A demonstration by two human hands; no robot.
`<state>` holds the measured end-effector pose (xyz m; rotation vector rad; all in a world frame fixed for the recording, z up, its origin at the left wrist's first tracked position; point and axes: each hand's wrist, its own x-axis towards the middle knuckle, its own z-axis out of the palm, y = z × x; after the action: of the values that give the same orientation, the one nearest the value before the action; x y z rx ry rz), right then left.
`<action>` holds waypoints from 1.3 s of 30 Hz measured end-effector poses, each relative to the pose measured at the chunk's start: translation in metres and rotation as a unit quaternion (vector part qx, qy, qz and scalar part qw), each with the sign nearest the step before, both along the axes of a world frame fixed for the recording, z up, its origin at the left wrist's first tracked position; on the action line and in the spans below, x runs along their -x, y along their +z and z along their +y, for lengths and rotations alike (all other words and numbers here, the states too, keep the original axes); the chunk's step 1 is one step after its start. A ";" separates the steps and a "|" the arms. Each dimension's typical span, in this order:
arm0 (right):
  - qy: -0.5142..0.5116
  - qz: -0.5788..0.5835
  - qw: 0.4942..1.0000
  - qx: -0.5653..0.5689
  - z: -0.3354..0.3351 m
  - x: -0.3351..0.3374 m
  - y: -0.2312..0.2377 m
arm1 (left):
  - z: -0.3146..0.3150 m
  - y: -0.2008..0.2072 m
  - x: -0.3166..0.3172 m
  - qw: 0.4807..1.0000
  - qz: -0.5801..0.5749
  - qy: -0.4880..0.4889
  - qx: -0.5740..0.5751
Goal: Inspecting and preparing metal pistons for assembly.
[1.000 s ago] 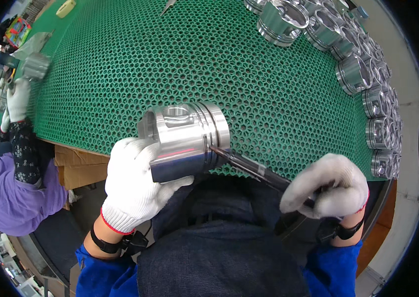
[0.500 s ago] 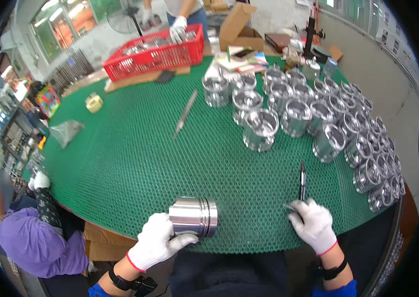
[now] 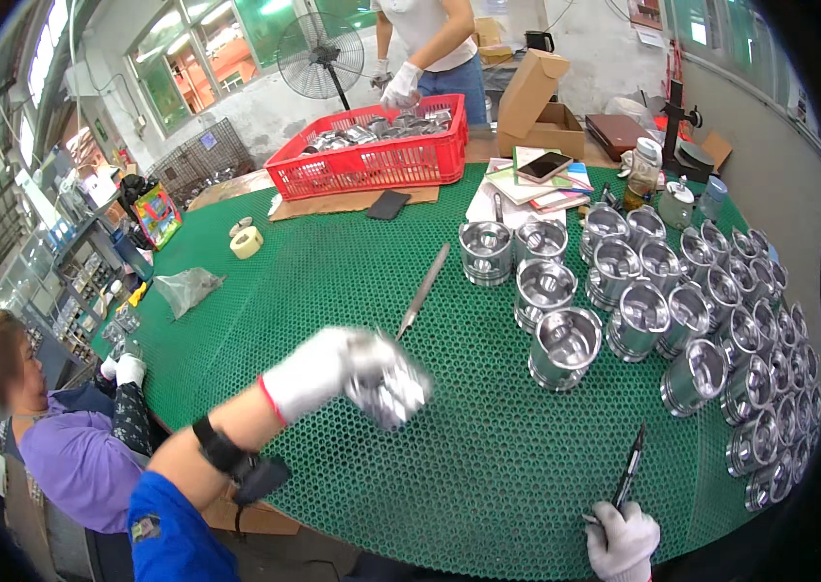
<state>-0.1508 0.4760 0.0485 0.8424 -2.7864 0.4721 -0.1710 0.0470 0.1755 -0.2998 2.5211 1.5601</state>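
My left hand [image 3: 309,378], in a white glove, is closed on a shiny metal piston [image 3: 389,390] held above the green mat; both are smeared by motion. Near the table's front edge at the right, my gloved right hand [image 3: 624,545] has its fingers curled round the lower end of a black pen-like tool [image 3: 632,464]. The tool's dark tip points away from me. Beyond the piston lies a long flat metal blade-like tool [image 3: 425,289]. An upright piston [image 3: 564,349] stands closest to my hands in a group of several.
More pistons [image 3: 748,388] crowd the right edge. At the back are a red crate [image 3: 367,165] of metal parts with a co-worker's gloved hand over it, notebooks with a phone [image 3: 543,167], and a cardboard box [image 3: 556,131]. Tape [image 3: 246,242] and a plastic bag [image 3: 187,289] lie left, near another person.
My left hand has lifted the piston from the near edge and carried it forward, turning it. The right hand stays by the pen-like tool. The whole view has shifted upward.
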 end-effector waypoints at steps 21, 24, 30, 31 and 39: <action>0.005 0.037 0.998 0.059 0.003 -0.001 -0.008 | 0.021 -0.024 0.022 0.974 0.103 -0.159 0.124; 0.026 -0.015 0.999 0.033 -0.009 0.019 -0.007 | 0.038 -0.048 0.007 0.878 0.077 -0.365 0.299; 0.021 -0.043 0.998 0.033 0.000 0.010 0.002 | 0.098 -0.036 0.045 0.773 0.305 -0.334 0.444; 0.026 -0.052 0.998 0.036 0.001 0.010 0.003 | 0.105 -0.037 0.058 0.755 0.349 -0.309 0.461; 0.038 -0.036 0.997 0.050 0.002 0.013 0.000 | 0.125 -0.051 0.096 0.654 0.336 -0.357 0.575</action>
<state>-0.1639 0.4778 0.0486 0.9301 -2.7760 0.6632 -0.2666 0.1717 0.1249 1.2261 3.0774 -0.4671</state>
